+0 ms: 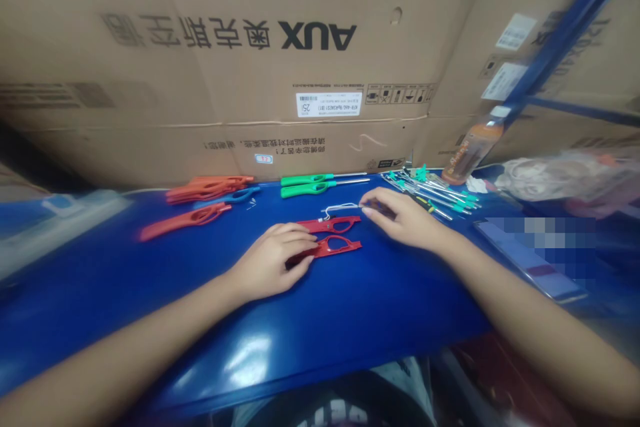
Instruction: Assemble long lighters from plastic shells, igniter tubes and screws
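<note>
Two red plastic handle halves lie side by side on the blue tabletop. My left hand rests on their left ends, its fingers curled over and gripping them. My right hand sits just right of them, fingertips pinched on a thin metal rod with white wire that runs left above the upper red half.
Orange handles, a blue one and two green-handled lighters lie farther back. Several green-tipped metal rods lie at the right, beside an orange bottle. Big cardboard boxes wall the back. A plastic bag lies far right.
</note>
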{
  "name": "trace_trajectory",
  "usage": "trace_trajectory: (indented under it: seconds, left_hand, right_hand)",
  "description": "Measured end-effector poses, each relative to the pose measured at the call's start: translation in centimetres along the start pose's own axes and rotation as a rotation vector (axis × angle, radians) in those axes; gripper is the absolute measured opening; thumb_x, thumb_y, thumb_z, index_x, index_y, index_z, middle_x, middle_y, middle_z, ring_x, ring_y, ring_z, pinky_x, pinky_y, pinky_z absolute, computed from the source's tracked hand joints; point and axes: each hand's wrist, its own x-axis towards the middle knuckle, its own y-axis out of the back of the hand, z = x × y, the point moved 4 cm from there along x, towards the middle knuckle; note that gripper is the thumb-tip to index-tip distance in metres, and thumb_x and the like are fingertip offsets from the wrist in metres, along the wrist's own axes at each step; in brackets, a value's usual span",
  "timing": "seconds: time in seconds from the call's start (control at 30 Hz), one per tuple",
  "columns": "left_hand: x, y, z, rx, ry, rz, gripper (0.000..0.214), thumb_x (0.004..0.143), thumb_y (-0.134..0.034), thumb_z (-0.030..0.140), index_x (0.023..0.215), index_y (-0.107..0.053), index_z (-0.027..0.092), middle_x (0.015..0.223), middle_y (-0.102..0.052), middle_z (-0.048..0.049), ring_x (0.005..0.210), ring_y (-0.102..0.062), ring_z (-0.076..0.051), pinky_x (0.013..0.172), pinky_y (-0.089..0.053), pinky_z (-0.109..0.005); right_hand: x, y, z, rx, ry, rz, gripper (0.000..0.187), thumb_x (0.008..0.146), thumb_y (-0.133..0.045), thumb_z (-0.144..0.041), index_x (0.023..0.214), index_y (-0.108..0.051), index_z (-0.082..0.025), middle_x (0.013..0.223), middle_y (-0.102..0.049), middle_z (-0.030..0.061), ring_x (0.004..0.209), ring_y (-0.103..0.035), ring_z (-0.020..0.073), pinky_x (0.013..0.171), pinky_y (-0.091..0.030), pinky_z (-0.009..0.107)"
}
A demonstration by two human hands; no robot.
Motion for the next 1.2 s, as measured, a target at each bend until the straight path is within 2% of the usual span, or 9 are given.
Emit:
trace_trajectory:
  seconds: [0.17, 0.27, 0.37, 0.47, 0.63, 0.83, 1.0, 1.2]
  left_hand:
    - [-0.2, 0.0, -0.4, -0.193, 0.244, 0.212, 0.029, 0.092, -0.066, 0.037, 0.115, -0.074, 0.021, 0.111, -0.077, -0.0079, 0.100, -0.072, -0.022, 0.091, -0.059, -0.038]
    - [-0.3, -0.5, -0.6, -0.209, 0.300, 0.242, 0.030, 0.092, -0.065, 0.037, 0.118, -0.073, 0.023, 0.114, -0.076, -0.0064, 0.100, -0.071, -0.021, 0.090, -0.059, -0.037]
    - [-0.2, -0.5, -0.6, -0.167, 0.280, 0.253, 0.028, 0.092, -0.066, 0.035, 0.117, -0.072, 0.023, 0.114, -0.076, -0.0054, 0.101, -0.069, -0.021, 0.089, -0.058, -0.037]
    - [-0.1, -0.4, -0.5, -0.118, 0.268, 0.252, 0.027, 0.093, -0.066, 0.035, 0.117, -0.071, 0.024, 0.110, -0.077, -0.0047, 0.097, -0.069, -0.022, 0.089, -0.057, -0.039]
    - [-0.1, -0.4, -0.3, -0.082, 0.211, 0.243, 0.023, 0.092, -0.067, 0.037, 0.111, -0.071, 0.023, 0.105, -0.077, -0.0046, 0.096, -0.066, -0.023, 0.088, -0.055, -0.041]
    - [0.1, -0.3, -0.1, -0.091, 0.201, 0.211, 0.022, 0.088, -0.072, 0.039, 0.101, -0.068, 0.021, 0.102, -0.074, -0.0047, 0.097, -0.063, -0.023, 0.087, -0.054, -0.039]
    - [0.2, -0.6, 0.1, -0.107, 0.112, 0.128, 0.021, 0.089, -0.072, 0.040, 0.103, -0.072, 0.025, 0.102, -0.075, -0.0034, 0.100, -0.063, -0.023, 0.092, -0.050, -0.040]
    - [0.2, -0.6, 0.0, -0.095, 0.102, 0.128, 0.020, 0.090, -0.070, 0.040, 0.098, -0.074, 0.023, 0.103, -0.075, -0.0057, 0.100, -0.063, -0.023, 0.092, -0.050, -0.042]
  right_hand:
    - [-0.9, -0.9, -1.4, 0.039, 0.064, -0.076, 0.018, 0.101, -0.049, -0.033, 0.108, -0.061, -0.022, 0.105, -0.066, 0.0079, 0.092, -0.064, 0.0203, 0.082, -0.051, 0.034]
    - [-1.1, -1.1, -1.2, 0.034, 0.046, -0.121, 0.017, 0.102, -0.048, -0.033, 0.108, -0.059, -0.022, 0.108, -0.067, 0.0079, 0.095, -0.065, 0.0210, 0.083, -0.051, 0.035]
    - [-1.2, -1.2, -1.1, 0.043, 0.019, -0.148, 0.016, 0.102, -0.046, -0.032, 0.107, -0.058, -0.022, 0.107, -0.069, 0.0073, 0.091, -0.066, 0.0204, 0.080, -0.051, 0.034]
    - [-1.2, -1.4, -1.3, 0.055, 0.014, -0.149, 0.016, 0.101, -0.048, -0.034, 0.105, -0.057, -0.022, 0.096, -0.070, 0.0059, 0.081, -0.064, 0.0185, 0.071, -0.049, 0.030]
    - [-1.3, -1.9, -1.6, -0.035, 0.000, -0.180, 0.020, 0.098, -0.053, -0.042, 0.105, -0.057, -0.024, 0.081, -0.067, 0.0006, 0.065, -0.060, 0.0150, 0.059, -0.040, 0.025]
    - [-1.2, -2.4, -1.6, -0.099, 0.014, -0.179, 0.020, 0.100, -0.051, -0.042, 0.096, -0.059, -0.024, 0.078, -0.069, 0.0002, 0.061, -0.059, 0.0139, 0.058, -0.036, 0.024]
    - [-1.1, -2.7, -1.9, -0.085, 0.070, -0.159, 0.021, 0.101, -0.047, -0.038, 0.095, -0.060, -0.022, 0.084, -0.068, 0.0024, 0.067, -0.059, 0.0147, 0.062, -0.040, 0.025]
    - [-1.0, -3.1, -2.4, -0.061, 0.129, -0.138, 0.024, 0.104, -0.043, -0.037, 0.094, -0.059, -0.022, 0.090, -0.065, 0.0041, 0.072, -0.058, 0.0148, 0.064, -0.042, 0.026]
